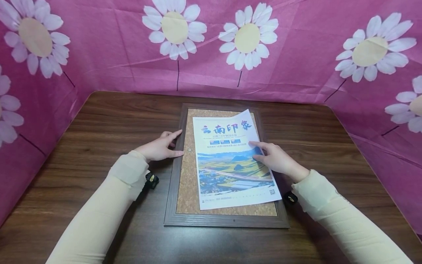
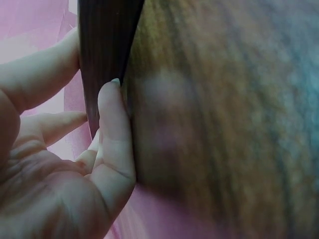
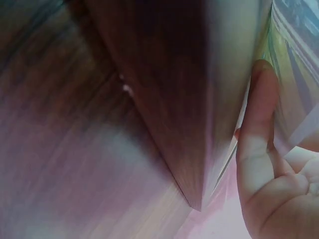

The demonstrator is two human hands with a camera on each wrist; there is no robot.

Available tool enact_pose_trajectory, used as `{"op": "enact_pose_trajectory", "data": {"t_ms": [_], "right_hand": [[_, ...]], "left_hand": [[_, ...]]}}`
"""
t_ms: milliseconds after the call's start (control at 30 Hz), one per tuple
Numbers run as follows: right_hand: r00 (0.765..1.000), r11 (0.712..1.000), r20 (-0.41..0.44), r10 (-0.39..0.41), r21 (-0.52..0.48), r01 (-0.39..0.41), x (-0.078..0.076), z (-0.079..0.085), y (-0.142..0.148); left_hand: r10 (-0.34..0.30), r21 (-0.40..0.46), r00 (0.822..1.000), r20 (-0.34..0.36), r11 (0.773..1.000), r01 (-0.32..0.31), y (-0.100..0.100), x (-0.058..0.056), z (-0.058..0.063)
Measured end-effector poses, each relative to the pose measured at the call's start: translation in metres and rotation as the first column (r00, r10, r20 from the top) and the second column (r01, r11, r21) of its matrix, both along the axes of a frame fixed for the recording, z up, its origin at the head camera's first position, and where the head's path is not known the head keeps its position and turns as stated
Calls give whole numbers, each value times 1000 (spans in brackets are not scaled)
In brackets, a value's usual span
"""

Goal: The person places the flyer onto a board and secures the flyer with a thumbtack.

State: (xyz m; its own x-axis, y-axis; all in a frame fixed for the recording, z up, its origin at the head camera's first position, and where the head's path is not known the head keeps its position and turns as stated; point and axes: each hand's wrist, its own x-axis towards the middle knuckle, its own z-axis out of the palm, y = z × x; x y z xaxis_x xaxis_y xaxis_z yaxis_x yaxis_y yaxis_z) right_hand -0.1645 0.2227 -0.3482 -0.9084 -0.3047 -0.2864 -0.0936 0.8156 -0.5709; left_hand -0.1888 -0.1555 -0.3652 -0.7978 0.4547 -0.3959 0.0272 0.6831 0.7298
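Where right fingers point(image 1: 262, 145) touch, poster point(image 1: 234, 169), top far, long axis leaning left

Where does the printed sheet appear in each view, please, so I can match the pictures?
Head: the printed sheet lies near the middle, on the cork board.
Left wrist: not in it.
Right wrist: it shows at the upper right edge.
Shared landmark: the dark frame, which shows in all three views.

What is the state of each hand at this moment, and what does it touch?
Left hand: open, touching the left edge of the frame.
Right hand: open, resting on the printed sheet.
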Motion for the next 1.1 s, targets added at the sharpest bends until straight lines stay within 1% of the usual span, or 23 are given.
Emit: {"op": "enact_pose_trajectory", "data": {"t_ms": [133, 467, 700, 900, 1100], "right_hand": [[1000, 1000, -7, 0, -3, 0, -1, -2, 0], [1000, 1000, 11, -17, -24, 17, 2, -5, 1], [1000, 1000, -2, -7, -23, 7, 4, -4, -1], [1000, 1000, -22, 18, -16, -19, 7, -2, -6], [999, 1000, -35, 22, 7, -22, 8, -2, -10]], "left_hand": [[3, -1, 1000, 4, 1000, -3, 0, 0, 0], [4, 4, 1000, 9, 1000, -4, 1, 0, 1], [5, 1, 1000, 9, 1000, -5, 0, 0, 1], [4, 2, 1000, 6, 1000, -4, 0, 0, 2], [3, 4, 1000, 5, 1000, -3, 0, 0, 1]]}}
